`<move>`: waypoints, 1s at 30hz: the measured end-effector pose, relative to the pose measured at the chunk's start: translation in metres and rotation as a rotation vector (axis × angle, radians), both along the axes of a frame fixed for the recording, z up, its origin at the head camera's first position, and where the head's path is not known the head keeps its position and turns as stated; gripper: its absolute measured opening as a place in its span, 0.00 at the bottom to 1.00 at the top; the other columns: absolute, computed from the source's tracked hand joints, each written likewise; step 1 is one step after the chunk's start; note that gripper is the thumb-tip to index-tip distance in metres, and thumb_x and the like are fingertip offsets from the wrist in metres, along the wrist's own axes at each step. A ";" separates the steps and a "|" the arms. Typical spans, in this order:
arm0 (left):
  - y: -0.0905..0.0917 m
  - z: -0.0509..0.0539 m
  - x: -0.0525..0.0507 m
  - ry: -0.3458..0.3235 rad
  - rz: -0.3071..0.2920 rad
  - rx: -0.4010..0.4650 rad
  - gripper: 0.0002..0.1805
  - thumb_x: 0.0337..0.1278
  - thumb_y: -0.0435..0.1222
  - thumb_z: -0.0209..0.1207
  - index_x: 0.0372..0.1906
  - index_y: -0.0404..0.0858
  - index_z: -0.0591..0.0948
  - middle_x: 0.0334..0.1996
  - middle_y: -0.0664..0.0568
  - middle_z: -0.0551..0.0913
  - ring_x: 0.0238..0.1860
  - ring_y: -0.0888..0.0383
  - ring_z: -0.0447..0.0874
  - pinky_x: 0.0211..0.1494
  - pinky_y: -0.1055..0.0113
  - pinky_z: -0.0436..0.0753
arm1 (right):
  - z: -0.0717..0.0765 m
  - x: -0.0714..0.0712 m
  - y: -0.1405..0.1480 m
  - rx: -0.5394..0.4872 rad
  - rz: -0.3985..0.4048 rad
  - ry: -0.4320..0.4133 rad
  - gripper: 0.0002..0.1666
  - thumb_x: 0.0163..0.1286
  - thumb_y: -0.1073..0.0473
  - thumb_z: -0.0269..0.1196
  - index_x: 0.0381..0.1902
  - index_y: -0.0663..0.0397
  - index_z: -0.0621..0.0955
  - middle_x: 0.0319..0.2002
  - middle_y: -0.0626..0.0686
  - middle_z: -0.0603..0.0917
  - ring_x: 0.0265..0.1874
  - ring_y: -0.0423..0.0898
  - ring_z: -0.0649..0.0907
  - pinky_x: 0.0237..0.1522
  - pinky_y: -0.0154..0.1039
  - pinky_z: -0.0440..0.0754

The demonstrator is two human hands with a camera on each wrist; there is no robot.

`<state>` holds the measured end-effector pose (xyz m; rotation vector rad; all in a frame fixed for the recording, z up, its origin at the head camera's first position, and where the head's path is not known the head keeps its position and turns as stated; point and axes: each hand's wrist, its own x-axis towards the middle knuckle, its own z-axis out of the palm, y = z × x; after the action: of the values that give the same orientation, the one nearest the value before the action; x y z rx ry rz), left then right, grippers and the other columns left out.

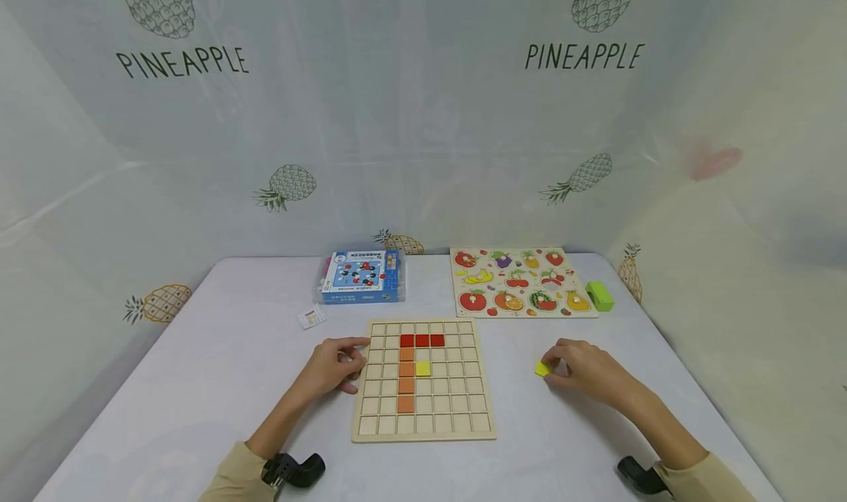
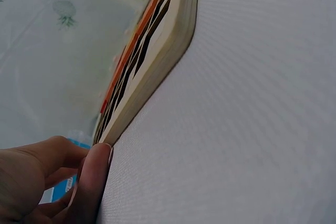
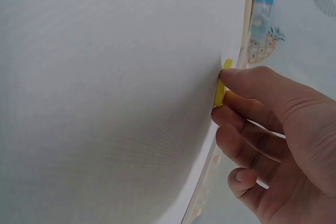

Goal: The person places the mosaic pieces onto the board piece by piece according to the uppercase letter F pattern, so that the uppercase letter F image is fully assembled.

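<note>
In the head view a wooden grid board (image 1: 423, 437) lies mid-table, with red tiles (image 1: 422, 340) in a row, orange tiles (image 1: 406, 370) in a column below the leftmost red one, and a yellow tile (image 1: 423, 369) right of the column. My left hand (image 1: 337, 364) rests at the board's left edge, index finger touching the rim and the others loosely bent. The left wrist view has its thumb (image 2: 96, 174) against the board's side. Right of the board, my right hand (image 1: 585, 370) pinches a yellow square tile (image 3: 222, 85) between thumb and fingers, low over the white cloth.
Behind the board lie a blue boxed set (image 1: 360, 278) and a fruit puzzle board (image 1: 516, 285). A green block (image 1: 600, 296) sits at the puzzle's right. A small printed card (image 1: 312, 317) lies left of the board. A pineapple-print curtain (image 1: 423, 120) hangs behind.
</note>
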<state>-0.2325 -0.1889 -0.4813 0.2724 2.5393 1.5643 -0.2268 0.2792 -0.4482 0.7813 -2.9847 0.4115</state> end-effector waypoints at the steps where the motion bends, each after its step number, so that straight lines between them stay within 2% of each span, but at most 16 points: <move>1: 0.000 0.000 0.000 0.001 -0.003 0.004 0.23 0.60 0.27 0.58 0.62 0.31 0.76 0.30 0.43 0.80 0.20 0.59 0.81 0.22 0.63 0.88 | 0.000 0.000 0.000 0.004 0.001 0.003 0.12 0.53 0.57 0.74 0.37 0.51 0.87 0.31 0.41 0.83 0.27 0.33 0.75 0.25 0.25 0.74; 11: 0.001 0.003 0.001 -0.008 0.010 -0.025 0.23 0.60 0.27 0.58 0.62 0.32 0.77 0.31 0.44 0.80 0.18 0.60 0.80 0.22 0.64 0.88 | -0.002 -0.002 0.001 0.006 0.010 0.012 0.11 0.53 0.58 0.73 0.37 0.51 0.87 0.31 0.41 0.83 0.28 0.34 0.77 0.26 0.26 0.76; 19: 0.002 0.003 0.001 -0.001 0.013 -0.018 0.24 0.59 0.27 0.58 0.62 0.32 0.77 0.30 0.44 0.80 0.18 0.60 0.80 0.21 0.64 0.87 | -0.001 -0.002 -0.004 0.022 -0.031 -0.012 0.11 0.53 0.58 0.73 0.36 0.50 0.87 0.32 0.40 0.82 0.29 0.36 0.76 0.27 0.27 0.76; 30: 0.002 0.001 0.002 -0.006 0.012 -0.021 0.24 0.60 0.27 0.58 0.62 0.32 0.76 0.30 0.45 0.80 0.17 0.60 0.80 0.22 0.63 0.88 | 0.000 -0.006 -0.025 0.023 -0.020 -0.004 0.12 0.53 0.56 0.74 0.36 0.49 0.87 0.32 0.40 0.83 0.30 0.36 0.77 0.31 0.29 0.81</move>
<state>-0.2302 -0.1871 -0.4803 0.2496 2.5559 1.5396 -0.2327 0.2541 -0.4480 0.7533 -3.0036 0.3793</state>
